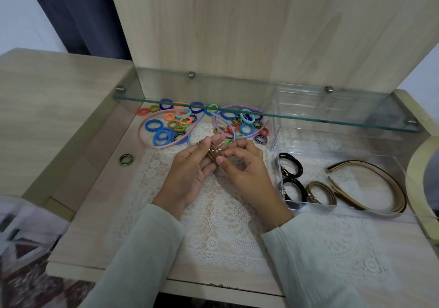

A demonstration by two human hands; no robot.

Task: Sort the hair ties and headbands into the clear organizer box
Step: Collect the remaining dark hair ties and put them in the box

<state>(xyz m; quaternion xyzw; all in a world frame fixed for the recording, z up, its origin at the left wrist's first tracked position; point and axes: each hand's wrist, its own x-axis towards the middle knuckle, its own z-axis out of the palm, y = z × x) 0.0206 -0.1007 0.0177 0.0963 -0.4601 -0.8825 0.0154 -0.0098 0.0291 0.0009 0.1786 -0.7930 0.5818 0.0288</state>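
Several brown hair ties [212, 152] with gold beads lie bunched between my two hands at the middle of the table. My left hand [192, 172] cradles them across its fingers, and my right hand [242, 165] pinches them from the right with thumb and fingers. The clear organizer box [282, 204] sits on the right; it holds black hair ties [291, 167], brown hair ties [320, 192] and brown headbands [370, 188]. A heap of colourful hair ties [175, 123] with pink [148, 117], blue and purple [240, 106] headbands lies behind my hands.
A glass shelf [261, 115] juts out over the back of the table, above the heap and the far end of the box. One green-and-black hair tie [126, 159] lies alone at the left. A white lace mat [221, 224] covers the middle. A raised wooden ledge borders the left.
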